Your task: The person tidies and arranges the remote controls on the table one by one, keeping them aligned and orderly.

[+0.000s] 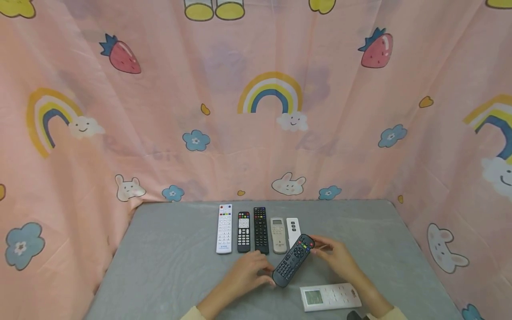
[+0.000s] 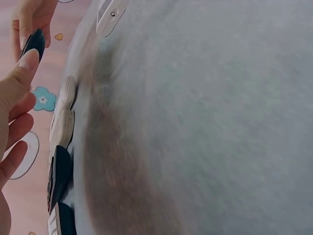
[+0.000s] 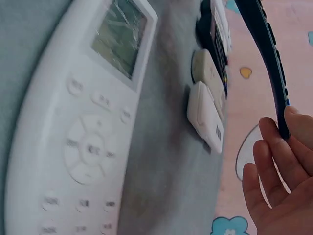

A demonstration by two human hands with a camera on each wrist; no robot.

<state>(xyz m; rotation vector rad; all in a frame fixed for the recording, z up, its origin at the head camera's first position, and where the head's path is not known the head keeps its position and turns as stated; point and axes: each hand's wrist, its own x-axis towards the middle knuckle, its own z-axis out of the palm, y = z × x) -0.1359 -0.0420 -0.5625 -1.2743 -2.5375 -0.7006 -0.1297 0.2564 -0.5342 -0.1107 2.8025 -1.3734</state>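
A dark remote control (image 1: 293,262) with colored buttons near its top is held slantwise above the table between both hands. My left hand (image 1: 250,271) pinches its lower end; the thumb lies on that end in the left wrist view. At the upper end, my right hand (image 1: 334,255) grips it between thumb and index finger, while the other fingers stay loosely bent in the right wrist view. Close to my right forearm lies a white remote with a screen (image 1: 331,297). Beyond the hands, a small white remote (image 1: 293,230) is partly covered by the dark one.
To the left of the small white remote, a row holds a beige remote (image 1: 278,234), a long black remote (image 1: 261,230), a shorter black remote (image 1: 243,232) and a long white remote (image 1: 224,229). A pink patterned curtain (image 1: 160,111) surrounds the grey table (image 1: 160,266).
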